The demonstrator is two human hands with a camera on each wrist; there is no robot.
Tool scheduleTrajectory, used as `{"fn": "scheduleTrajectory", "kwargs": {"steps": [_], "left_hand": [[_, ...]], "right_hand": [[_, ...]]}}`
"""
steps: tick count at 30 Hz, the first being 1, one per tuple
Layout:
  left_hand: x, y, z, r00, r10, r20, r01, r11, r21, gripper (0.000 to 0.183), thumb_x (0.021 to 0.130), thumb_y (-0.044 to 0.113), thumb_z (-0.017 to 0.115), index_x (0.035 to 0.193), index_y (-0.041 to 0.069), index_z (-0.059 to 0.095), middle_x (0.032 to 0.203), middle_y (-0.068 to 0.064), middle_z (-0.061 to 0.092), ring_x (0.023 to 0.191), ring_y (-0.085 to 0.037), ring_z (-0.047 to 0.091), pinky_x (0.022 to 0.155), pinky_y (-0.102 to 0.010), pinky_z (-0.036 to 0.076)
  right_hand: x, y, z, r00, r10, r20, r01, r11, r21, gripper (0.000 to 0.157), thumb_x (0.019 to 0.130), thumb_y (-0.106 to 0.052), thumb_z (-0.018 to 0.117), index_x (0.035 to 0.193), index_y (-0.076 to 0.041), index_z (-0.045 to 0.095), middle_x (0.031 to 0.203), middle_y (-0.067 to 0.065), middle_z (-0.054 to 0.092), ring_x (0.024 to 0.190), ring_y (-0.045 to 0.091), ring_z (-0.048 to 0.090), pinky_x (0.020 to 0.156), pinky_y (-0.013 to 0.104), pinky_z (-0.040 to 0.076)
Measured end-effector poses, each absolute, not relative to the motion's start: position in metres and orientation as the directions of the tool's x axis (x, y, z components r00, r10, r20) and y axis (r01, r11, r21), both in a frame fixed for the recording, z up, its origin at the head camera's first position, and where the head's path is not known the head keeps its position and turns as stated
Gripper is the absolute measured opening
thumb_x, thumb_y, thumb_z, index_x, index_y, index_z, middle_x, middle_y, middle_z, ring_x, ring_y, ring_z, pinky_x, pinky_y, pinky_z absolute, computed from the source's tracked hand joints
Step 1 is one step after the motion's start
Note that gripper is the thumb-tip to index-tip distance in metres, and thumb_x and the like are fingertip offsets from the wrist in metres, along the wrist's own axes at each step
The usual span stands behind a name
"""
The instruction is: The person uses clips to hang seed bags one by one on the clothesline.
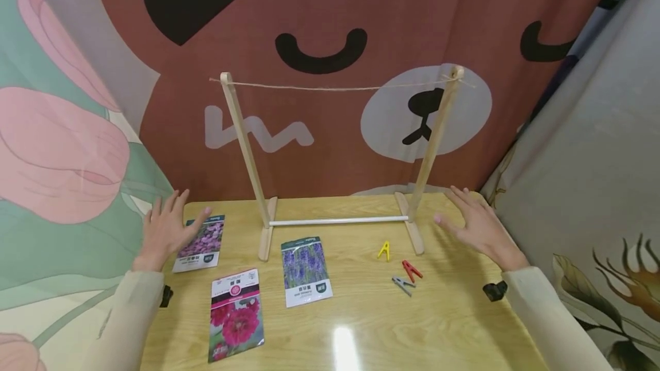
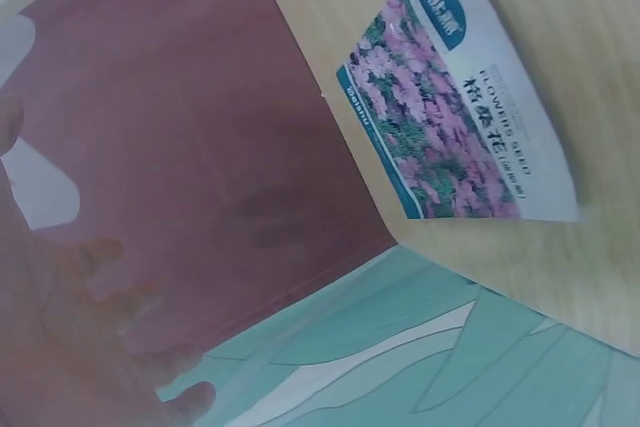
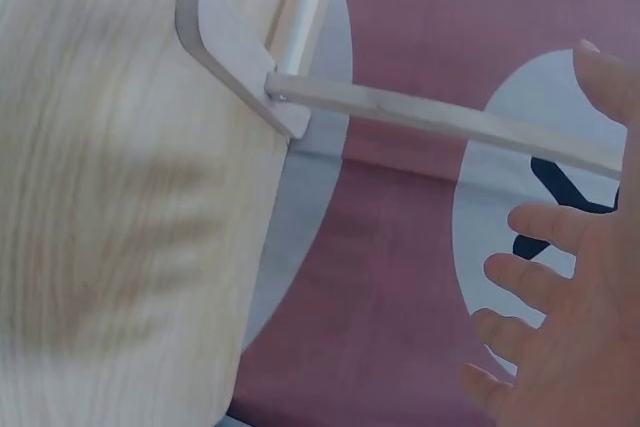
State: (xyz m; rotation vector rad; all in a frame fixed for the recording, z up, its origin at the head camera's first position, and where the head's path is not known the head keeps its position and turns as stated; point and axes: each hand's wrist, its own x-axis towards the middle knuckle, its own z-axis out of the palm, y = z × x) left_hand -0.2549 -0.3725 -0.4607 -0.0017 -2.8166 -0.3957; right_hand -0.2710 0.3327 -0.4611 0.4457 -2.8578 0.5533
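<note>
My left hand (image 1: 166, 229) hovers with spread fingers over the left part of the table, overlapping a seed packet with pink-purple flowers (image 1: 206, 240) in the head view. That same packet (image 2: 440, 117) lies flat on the wood in the left wrist view. Off to the right, my right hand (image 1: 476, 225) is held up, fingers extended and holding nothing, beside a wooden rack (image 1: 437, 130) with a string (image 1: 330, 89) tied between its two posts. Nearer the middle lie a lavender seed packet (image 1: 307, 271) and a packet with a magenta bloom (image 1: 236, 316).
Three small clothespins, one yellow (image 1: 384, 251), one red (image 1: 412, 271) and one grey (image 1: 403, 285), lie on the table (image 1: 371, 325) by the rack's right foot. A white bar (image 1: 337, 221) joins the feet. Printed curtains (image 1: 330, 170) hang behind and at both sides.
</note>
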Motion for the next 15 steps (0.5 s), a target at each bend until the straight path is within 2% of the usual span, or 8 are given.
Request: {"fn": "scheduleTrajectory", "kwargs": {"steps": [6, 15], "left_hand": [[-0.251, -0.376, -0.468, -0.95, -0.055, 0.307, 0.036, 0.958, 0.284, 0.092, 0.103, 0.067, 0.049, 0.164, 0.0, 0.033, 0.164, -0.036, 0.034, 0.145, -0.066, 0.029, 0.107, -0.083, 0.025], [-0.247, -0.379, -0.482, -0.953, -0.072, 0.294, 0.028, 0.946, 0.324, 0.091, 0.105, 0.064, 0.05, 0.164, -0.003, 0.032, 0.162, -0.037, 0.035, 0.142, -0.066, 0.032, 0.106, -0.084, 0.026]], "right_hand": [[-0.265, 0.322, -0.477, -0.924, -0.261, 0.279, -0.355, 0.856, -0.377, 0.082, 0.102, -0.055, 0.066, 0.16, -0.001, 0.044, 0.166, 0.029, 0.039, 0.152, 0.055, 0.035, 0.116, 0.077, 0.027], [-0.249, 0.307, -0.5, -0.91, -0.262, 0.321, -0.385, 0.821, -0.421, 0.07, 0.103, -0.046, 0.07, 0.154, -0.002, 0.052, 0.155, 0.026, 0.052, 0.138, 0.054, 0.052, 0.106, 0.074, 0.043]]}}
